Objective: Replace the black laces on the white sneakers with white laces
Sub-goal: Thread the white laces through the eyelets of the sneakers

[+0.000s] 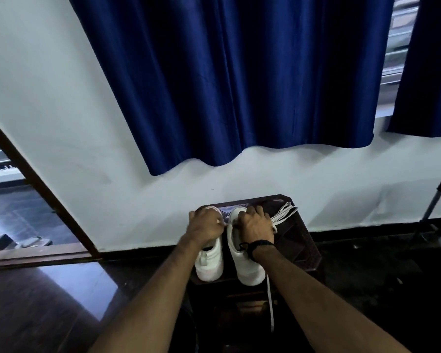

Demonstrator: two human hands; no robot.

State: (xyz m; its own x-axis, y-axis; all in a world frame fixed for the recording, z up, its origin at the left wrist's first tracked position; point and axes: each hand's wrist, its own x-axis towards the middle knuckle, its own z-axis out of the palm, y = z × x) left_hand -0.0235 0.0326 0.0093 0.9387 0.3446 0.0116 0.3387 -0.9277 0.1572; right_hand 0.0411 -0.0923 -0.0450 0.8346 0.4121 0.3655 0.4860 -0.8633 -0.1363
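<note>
Where the small dark wooden desk [294, 247] stands against the white wall [61, 123], two white sneakers are listed side by side on its top, heels toward the camera.

Head view, task items:
- Left sneaker [210, 261]: upright, partly covered at the front by the left hand [206, 227].
- Right sneaker [245, 261]: upright, just beside the left one, its front covered by the right hand [255, 226].
- White lace [270, 299]: one strand is seen hanging from the right sneaker's heel side down over the desk's near edge.
- Spare white laces [283, 212]: a loose bundle is laid on the desk's far right corner, just beside the right hand.

Hands:
- Left hand: fingers are curled, and a thin white lace end is pinched between the two hands.
- Right hand: fingers are curled over the right sneaker's front and grip it; a dark band [259, 243] is worn at the wrist.

Surroundings:
- Blue curtain [239, 80]: hung over the wall above the desk.
- Dark glossy floor [49, 301]: recorded at lower left.
- Doorway frame [41, 189]: brown, slanting at left.
</note>
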